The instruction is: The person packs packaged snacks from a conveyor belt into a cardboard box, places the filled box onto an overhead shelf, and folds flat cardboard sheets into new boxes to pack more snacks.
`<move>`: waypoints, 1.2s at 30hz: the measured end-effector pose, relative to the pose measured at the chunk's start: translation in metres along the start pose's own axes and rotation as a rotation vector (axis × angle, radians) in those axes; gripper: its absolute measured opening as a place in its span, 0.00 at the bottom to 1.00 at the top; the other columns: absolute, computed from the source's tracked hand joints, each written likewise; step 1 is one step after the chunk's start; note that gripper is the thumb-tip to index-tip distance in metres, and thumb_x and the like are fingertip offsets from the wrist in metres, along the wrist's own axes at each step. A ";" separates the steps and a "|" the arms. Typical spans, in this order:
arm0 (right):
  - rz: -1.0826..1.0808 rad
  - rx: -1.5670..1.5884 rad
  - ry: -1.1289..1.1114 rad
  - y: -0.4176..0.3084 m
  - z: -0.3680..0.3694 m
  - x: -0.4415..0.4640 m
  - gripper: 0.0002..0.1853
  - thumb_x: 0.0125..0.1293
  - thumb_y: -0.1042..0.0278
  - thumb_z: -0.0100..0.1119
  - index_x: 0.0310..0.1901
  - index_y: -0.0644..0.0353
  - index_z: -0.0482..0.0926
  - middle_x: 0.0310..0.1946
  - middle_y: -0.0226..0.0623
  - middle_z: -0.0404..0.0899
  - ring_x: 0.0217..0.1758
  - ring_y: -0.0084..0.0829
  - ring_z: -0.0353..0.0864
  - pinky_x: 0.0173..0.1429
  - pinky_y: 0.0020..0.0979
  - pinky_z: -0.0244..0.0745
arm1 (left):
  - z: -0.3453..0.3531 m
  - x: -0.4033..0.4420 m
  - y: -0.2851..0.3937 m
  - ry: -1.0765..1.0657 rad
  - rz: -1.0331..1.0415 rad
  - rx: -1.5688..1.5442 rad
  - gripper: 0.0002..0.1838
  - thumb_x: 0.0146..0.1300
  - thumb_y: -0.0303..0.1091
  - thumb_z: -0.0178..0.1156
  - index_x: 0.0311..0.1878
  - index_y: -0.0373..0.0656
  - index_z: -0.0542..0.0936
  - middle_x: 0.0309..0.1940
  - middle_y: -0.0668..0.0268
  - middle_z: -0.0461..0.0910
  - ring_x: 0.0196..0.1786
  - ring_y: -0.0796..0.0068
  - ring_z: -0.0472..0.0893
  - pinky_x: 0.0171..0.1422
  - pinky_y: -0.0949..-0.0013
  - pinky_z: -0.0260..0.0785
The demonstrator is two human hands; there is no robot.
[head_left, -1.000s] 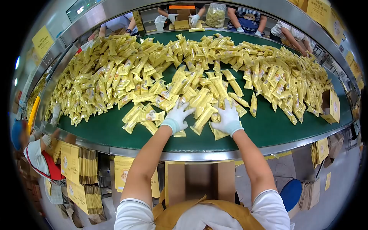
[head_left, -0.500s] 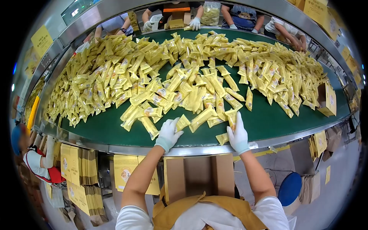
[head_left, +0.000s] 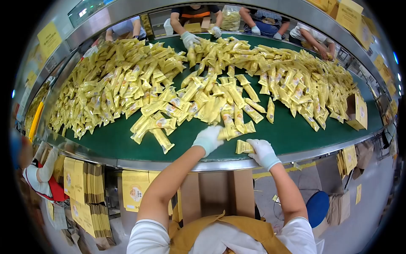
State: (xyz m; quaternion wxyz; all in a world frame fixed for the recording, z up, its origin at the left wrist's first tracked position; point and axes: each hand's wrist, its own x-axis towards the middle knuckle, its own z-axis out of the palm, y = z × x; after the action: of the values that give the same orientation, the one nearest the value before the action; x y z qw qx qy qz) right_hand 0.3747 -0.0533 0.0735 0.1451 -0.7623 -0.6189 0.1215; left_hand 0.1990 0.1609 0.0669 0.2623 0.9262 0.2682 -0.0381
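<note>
Head view, seen from my distant seat: the white-gloved right hand is clamped on one end of a glossy yellow plastic packet over the near side of a flat green belt — an end hold that seemingly leaves the rest free. The white-gloved left hand touches another glossy yellow packet; I cannot tell whether its fingers grip. Beyond, heaped yellow packets spread low, probably for easy reach.

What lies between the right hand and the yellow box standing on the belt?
In the head view, bare green belt lies straight between the right hand and the yellow box; the packet pile sits farther back.
</note>
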 end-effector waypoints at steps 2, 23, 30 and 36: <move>-0.047 -0.013 -0.071 0.002 0.001 0.008 0.25 0.53 0.70 0.73 0.54 0.56 0.79 0.45 0.43 0.81 0.53 0.48 0.80 0.59 0.44 0.74 | 0.000 -0.029 -0.012 -0.004 0.069 0.002 0.32 0.58 0.46 0.71 0.64 0.45 0.75 0.56 0.52 0.79 0.60 0.51 0.78 0.66 0.56 0.71; -0.003 -0.220 -0.103 -0.007 0.002 0.063 0.22 0.54 0.75 0.67 0.51 0.57 0.75 0.53 0.47 0.76 0.50 0.50 0.83 0.53 0.47 0.80 | -0.064 -0.117 -0.086 -0.035 -0.365 0.258 0.30 0.54 0.47 0.71 0.60 0.55 0.74 0.47 0.55 0.85 0.50 0.50 0.85 0.56 0.55 0.77; 0.094 -0.067 -0.197 -0.023 -0.049 0.035 0.21 0.55 0.63 0.70 0.49 0.59 0.76 0.53 0.55 0.81 0.53 0.55 0.82 0.57 0.46 0.79 | -0.076 -0.129 -0.063 0.055 -0.366 0.156 0.29 0.56 0.49 0.71 0.60 0.53 0.76 0.48 0.56 0.86 0.51 0.52 0.85 0.57 0.56 0.77; 0.170 -0.139 -0.088 -0.024 0.004 0.044 0.24 0.55 0.55 0.73 0.48 0.59 0.76 0.41 0.50 0.85 0.47 0.51 0.85 0.51 0.46 0.81 | -0.057 -0.121 -0.046 0.011 -0.505 0.233 0.27 0.58 0.51 0.70 0.56 0.50 0.74 0.49 0.54 0.85 0.50 0.52 0.86 0.56 0.55 0.78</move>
State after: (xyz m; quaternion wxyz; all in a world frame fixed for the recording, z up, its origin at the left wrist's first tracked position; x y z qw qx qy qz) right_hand 0.3603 -0.0050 0.0789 0.0538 -0.8142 -0.5648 0.1236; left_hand 0.0681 0.1652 0.1202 0.1350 0.8539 0.4860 -0.1279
